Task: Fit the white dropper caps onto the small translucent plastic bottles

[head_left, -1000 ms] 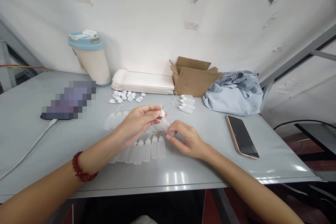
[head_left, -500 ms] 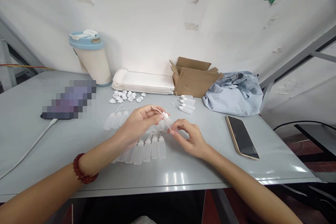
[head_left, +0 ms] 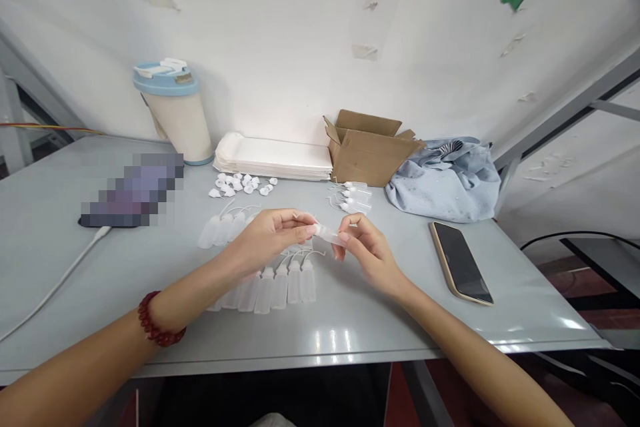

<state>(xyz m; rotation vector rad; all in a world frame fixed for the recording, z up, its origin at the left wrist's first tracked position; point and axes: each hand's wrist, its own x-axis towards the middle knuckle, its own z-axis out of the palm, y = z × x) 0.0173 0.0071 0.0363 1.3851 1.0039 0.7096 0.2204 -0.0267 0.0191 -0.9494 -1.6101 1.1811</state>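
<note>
Between my two hands is a small translucent plastic bottle (head_left: 329,235), tilted nearly level above the table. My left hand (head_left: 275,233) pinches its white neck end; most of the nozzle is hidden by the fingers. At the other end, my right hand (head_left: 367,247) grips the bottle's base between thumb and fingers. Below them lies a row of similar bottles (head_left: 280,287) with thin curved nozzle tubes. More bottles (head_left: 220,227) lie behind my left hand, partly covered. Several capped bottles (head_left: 356,197) rest near the box, and loose white caps (head_left: 243,182) are heaped at the back.
A cardboard box (head_left: 373,153) stands open at the back, beside a stack of white packets (head_left: 280,155) and a bundled blue cloth (head_left: 447,180). A phone (head_left: 461,261) lies at right, a cabled, blurred device (head_left: 133,193) at left. A tumbler (head_left: 177,113) stands behind it.
The bottle has turned from a steep tilt to nearly level. My right hand has shifted slightly right and up, and the nozzle tube has gone mostly behind my left fingers.
</note>
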